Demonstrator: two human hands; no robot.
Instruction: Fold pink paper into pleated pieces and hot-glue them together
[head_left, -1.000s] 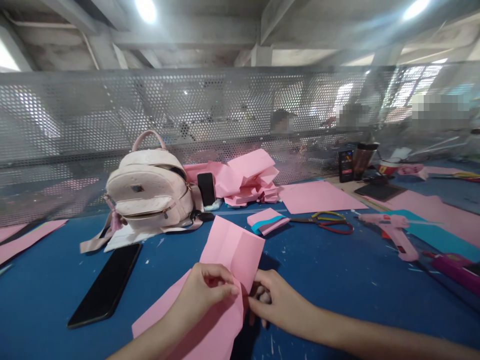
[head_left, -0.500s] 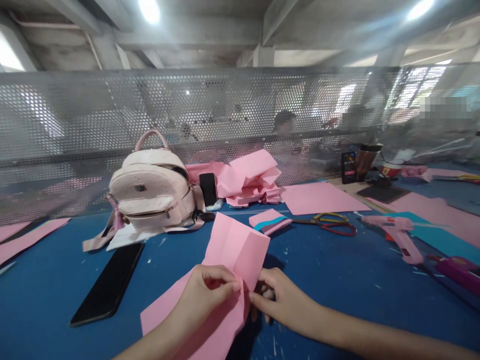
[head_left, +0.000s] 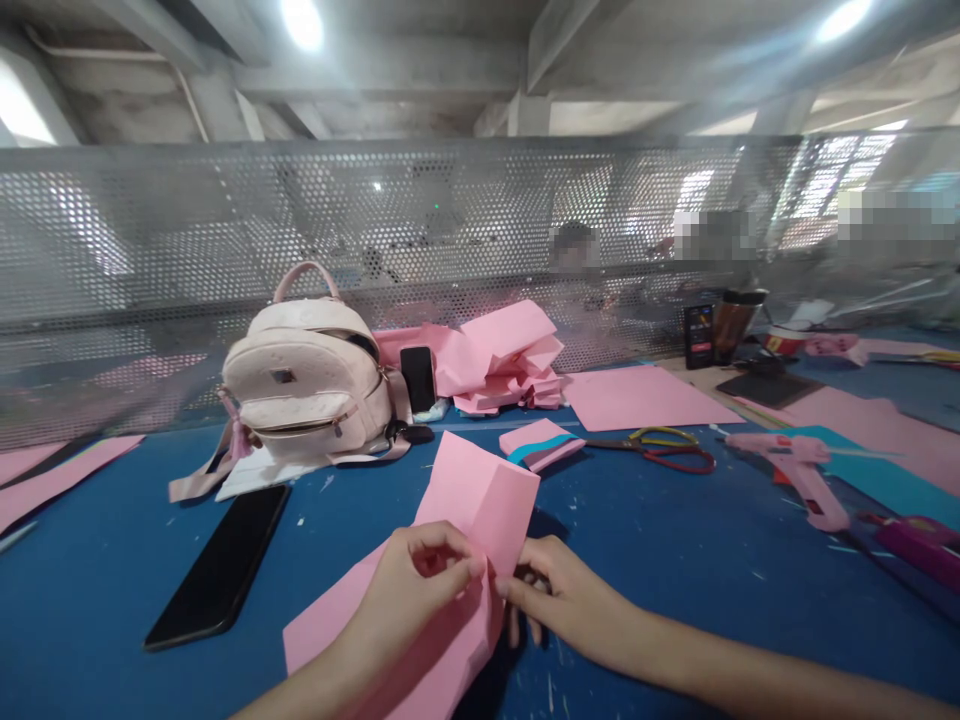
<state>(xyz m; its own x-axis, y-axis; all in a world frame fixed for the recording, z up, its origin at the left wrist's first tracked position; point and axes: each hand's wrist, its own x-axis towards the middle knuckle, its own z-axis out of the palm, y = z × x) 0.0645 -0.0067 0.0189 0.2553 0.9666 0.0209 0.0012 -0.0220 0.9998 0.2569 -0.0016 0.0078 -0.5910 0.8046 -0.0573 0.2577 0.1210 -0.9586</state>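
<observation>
A creased sheet of pink paper (head_left: 480, 500) stands folded above the blue table, its lower part spreading toward me. My left hand (head_left: 424, 580) pinches the sheet near its middle, thumb and forefinger pressed together at a fold. At the sheet's right edge, my right hand (head_left: 551, 585) grips the paper between thumb and fingers; some of those fingertips are hidden behind it. Just beyond the sheet lies a small folded pink paper piece (head_left: 536, 440) with a blue stripe. Scissors (head_left: 652, 447) with yellow and red handles lie beside that piece.
A pink backpack (head_left: 304, 375) stands at the back left, with a black phone (head_left: 221, 565) in front. Crumpled pink paper (head_left: 510, 355) is piled before the perforated metal screen (head_left: 450, 230). To the right lie a pink glue gun (head_left: 802, 470) and blue paper (head_left: 885, 470).
The upper part of the pink sheet has tilted slightly and sunk a little. Both hands keep their grip in nearly the same place. The whole view has shifted very slightly.
</observation>
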